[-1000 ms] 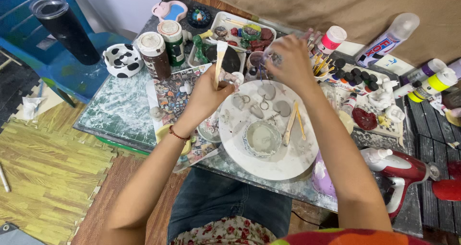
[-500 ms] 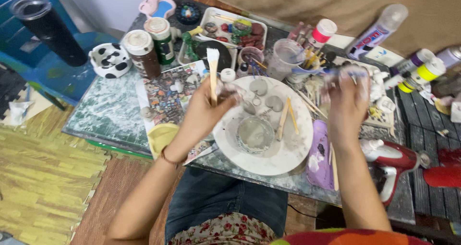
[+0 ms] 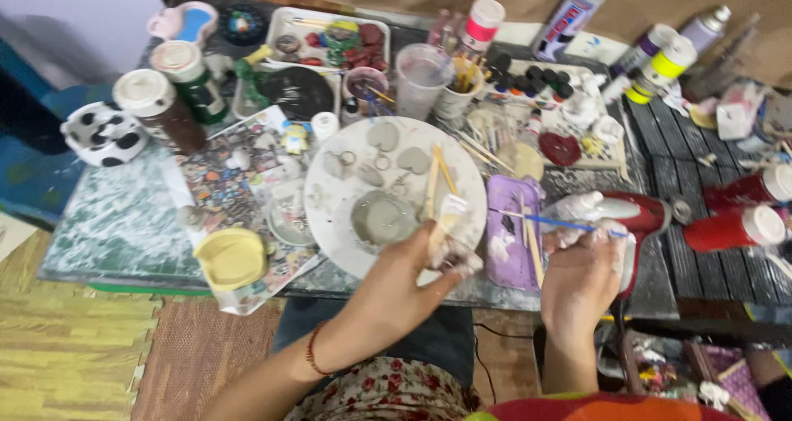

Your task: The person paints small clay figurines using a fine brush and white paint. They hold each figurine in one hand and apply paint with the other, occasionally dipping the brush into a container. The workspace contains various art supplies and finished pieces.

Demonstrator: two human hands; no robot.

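A small lump of grey clay (image 3: 452, 254) sits in the fingers of the left hand (image 3: 404, 285), which grips it together with a flat wooden stick (image 3: 443, 223) at the near right edge of the round white plate (image 3: 330, 215). Grey clay shapes (image 3: 384, 136) lie on the plate's far side. To the right, the right hand (image 3: 580, 277) is closed around a thin blue-handled brush (image 3: 561, 223), held over the purple tray (image 3: 505, 231) and just beside the red heat gun (image 3: 639, 219). A yellow lid (image 3: 231, 258) rests near left on the tabletop (image 3: 115, 231), with paint bottles (image 3: 660, 58) far right.
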